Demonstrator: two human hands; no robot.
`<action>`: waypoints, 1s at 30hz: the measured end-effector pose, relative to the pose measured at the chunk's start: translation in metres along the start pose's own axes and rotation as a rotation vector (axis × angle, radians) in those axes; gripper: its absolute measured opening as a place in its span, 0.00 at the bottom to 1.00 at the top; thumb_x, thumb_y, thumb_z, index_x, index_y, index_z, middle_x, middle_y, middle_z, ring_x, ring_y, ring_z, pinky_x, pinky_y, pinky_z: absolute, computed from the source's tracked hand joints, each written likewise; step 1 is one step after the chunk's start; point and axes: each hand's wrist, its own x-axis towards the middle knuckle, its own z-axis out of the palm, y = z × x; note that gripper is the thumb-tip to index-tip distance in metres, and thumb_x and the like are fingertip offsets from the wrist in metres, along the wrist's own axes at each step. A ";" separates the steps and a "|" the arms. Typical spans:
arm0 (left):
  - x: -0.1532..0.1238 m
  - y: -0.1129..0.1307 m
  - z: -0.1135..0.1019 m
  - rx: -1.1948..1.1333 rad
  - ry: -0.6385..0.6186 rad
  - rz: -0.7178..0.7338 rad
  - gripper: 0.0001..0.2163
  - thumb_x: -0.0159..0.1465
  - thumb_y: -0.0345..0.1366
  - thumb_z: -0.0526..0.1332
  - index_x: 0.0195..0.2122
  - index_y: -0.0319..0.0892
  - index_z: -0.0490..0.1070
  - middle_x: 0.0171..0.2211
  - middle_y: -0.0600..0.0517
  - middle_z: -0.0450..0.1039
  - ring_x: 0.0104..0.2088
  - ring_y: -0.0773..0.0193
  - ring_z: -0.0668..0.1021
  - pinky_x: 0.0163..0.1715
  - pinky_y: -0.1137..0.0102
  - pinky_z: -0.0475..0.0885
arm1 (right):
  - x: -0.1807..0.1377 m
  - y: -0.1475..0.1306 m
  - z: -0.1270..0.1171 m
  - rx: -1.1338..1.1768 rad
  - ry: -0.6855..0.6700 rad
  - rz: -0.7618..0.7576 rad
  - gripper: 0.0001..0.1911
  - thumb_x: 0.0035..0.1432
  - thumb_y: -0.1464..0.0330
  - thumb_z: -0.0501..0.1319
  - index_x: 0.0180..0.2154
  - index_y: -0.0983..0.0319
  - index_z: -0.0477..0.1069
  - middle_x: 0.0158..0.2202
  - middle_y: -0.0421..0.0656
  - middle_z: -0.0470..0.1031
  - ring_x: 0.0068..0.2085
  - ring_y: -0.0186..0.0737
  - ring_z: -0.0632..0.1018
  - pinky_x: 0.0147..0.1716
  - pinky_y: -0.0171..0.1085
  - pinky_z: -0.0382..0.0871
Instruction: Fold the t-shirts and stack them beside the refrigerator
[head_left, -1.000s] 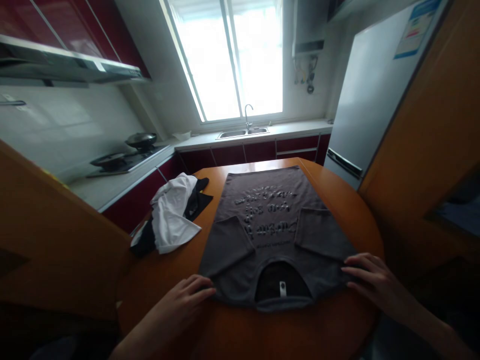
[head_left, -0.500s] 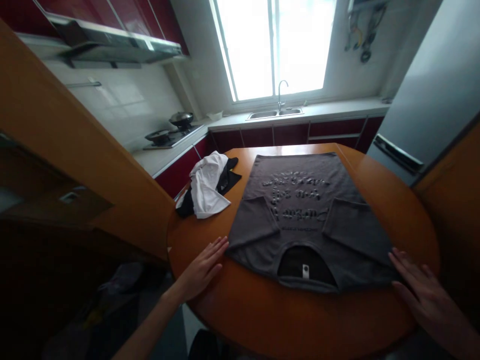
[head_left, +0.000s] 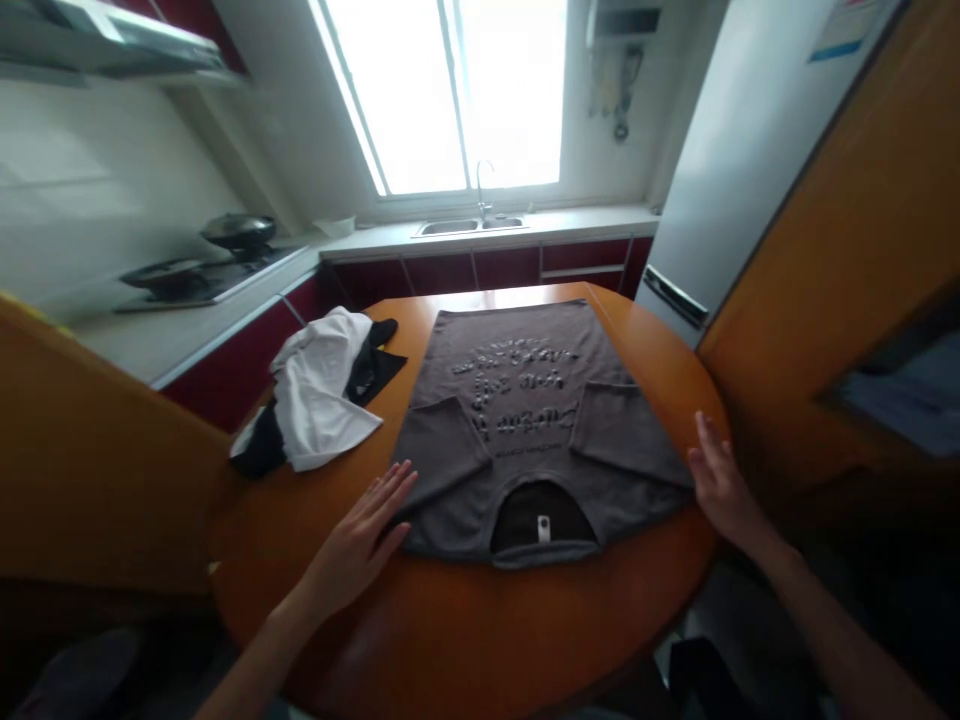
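A dark grey T-shirt (head_left: 525, 420) with printed lettering lies flat on a round orange table (head_left: 465, 620), collar toward me, both sleeves folded in over the front. My left hand (head_left: 360, 545) rests flat with fingers stretched out, its fingertips at the shirt's near left edge. My right hand (head_left: 716, 480) is open too, fingers straight, set edge-on against the shirt's near right corner. Neither hand holds anything.
A crumpled white and black garment (head_left: 319, 395) lies on the table's left side. Behind are a counter with sink (head_left: 465, 225), a stove with pans (head_left: 202, 265), a bright window and a grey fridge (head_left: 720, 190). Orange wooden panels flank both sides.
Both hands have gone from resting on the shirt's shoulder corners to lying open beside its edges. The camera view swung left, then back.
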 end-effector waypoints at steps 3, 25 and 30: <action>0.019 -0.017 0.005 -0.054 0.066 -0.044 0.27 0.73 0.46 0.49 0.73 0.54 0.47 0.73 0.53 0.48 0.71 0.53 0.57 0.68 0.51 0.57 | 0.032 0.000 -0.011 0.033 0.064 0.161 0.36 0.72 0.55 0.36 0.73 0.68 0.39 0.73 0.54 0.47 0.73 0.51 0.50 0.69 0.55 0.46; 0.126 -0.038 0.034 0.204 0.018 -0.286 0.40 0.70 0.60 0.47 0.74 0.35 0.45 0.72 0.35 0.49 0.72 0.47 0.54 0.68 0.51 0.52 | 0.105 -0.046 0.071 -0.236 -0.174 0.024 0.41 0.70 0.50 0.39 0.72 0.72 0.44 0.74 0.58 0.43 0.74 0.54 0.46 0.69 0.59 0.38; 0.126 -0.032 0.052 0.236 -0.081 -0.346 0.35 0.71 0.59 0.48 0.72 0.41 0.54 0.73 0.38 0.46 0.72 0.45 0.50 0.68 0.49 0.50 | 0.104 -0.032 0.097 -0.317 -0.264 0.042 0.40 0.70 0.51 0.40 0.71 0.72 0.49 0.73 0.58 0.46 0.73 0.54 0.49 0.69 0.58 0.39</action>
